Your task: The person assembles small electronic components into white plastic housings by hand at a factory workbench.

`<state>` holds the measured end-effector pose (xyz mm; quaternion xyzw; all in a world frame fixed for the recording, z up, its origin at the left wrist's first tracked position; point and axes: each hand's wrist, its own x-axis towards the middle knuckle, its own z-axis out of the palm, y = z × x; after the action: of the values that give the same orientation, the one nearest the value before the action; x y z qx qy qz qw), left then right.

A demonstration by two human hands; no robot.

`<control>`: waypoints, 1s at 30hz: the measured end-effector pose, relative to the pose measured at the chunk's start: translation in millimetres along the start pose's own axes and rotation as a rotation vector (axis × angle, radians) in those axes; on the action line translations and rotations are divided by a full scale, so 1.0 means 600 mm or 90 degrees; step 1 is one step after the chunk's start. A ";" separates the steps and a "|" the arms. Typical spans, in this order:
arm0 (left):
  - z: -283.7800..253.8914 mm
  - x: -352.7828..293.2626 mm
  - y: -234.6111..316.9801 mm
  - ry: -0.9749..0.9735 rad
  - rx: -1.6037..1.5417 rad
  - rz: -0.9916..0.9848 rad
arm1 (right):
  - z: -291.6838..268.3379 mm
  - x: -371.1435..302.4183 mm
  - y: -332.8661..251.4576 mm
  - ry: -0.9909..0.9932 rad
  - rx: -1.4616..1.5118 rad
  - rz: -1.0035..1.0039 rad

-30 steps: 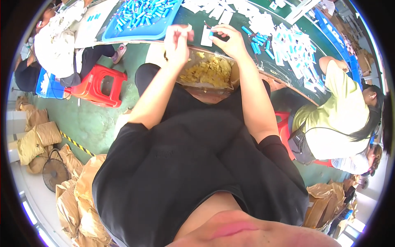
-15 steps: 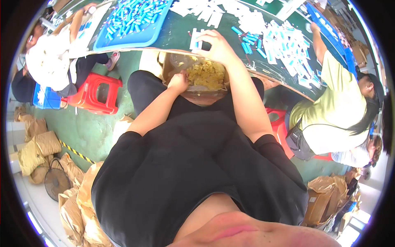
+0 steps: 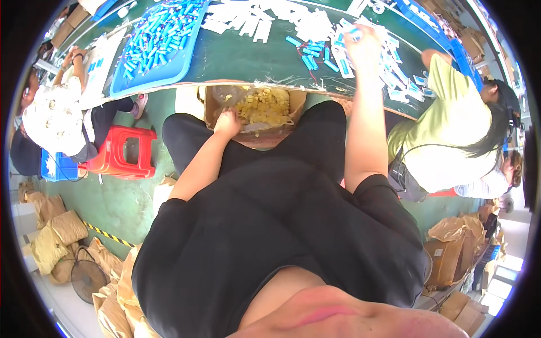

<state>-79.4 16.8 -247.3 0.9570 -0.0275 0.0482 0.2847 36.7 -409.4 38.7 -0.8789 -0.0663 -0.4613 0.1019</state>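
Our left hand point(image 3: 227, 121) is down in the cardboard box point(image 3: 255, 112) on our lap, fingers curled at the near left edge of its heap of small yellow pieces point(image 3: 265, 106); whether it pinches any we cannot tell. Our right hand point(image 3: 360, 42) reaches far out over the green table point(image 3: 248, 59), closed around a small blue and white piece point(image 3: 354, 31) that is too small to tell which way it points. Around that hand lie white flat packets point(image 3: 389, 53) scattered in a loose pile, too many to count, and several blue tubes point(image 3: 309, 50) lying at mixed angles. On the far left of the table sits one blue tray point(image 3: 143, 84) heaped with more blue tubes, long axes every which way. One red stool point(image 3: 124, 152) stands on the floor to our left. Two other people sit nearby, one in white point(image 3: 53, 121) on the left and one in a yellow-green shirt point(image 3: 445, 129) on the right. Brown paper bags point(image 3: 51, 242) lie crumpled on the floor near left.
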 end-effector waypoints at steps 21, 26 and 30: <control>-0.230 0.235 0.343 0.191 0.145 0.294 | 0.118 -0.007 -0.210 -0.436 -0.068 -0.124; -0.245 0.191 0.352 0.139 0.264 0.303 | 0.088 -0.013 -0.186 -0.299 0.136 -0.167; -0.265 0.157 0.320 0.096 0.293 0.309 | 0.039 -0.005 -0.207 -0.187 0.520 0.060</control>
<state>-13.5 -58.8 -0.4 0.9555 -0.2217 0.1900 0.0429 27.7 -283.6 38.1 -0.8248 -0.2173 -0.2617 0.4517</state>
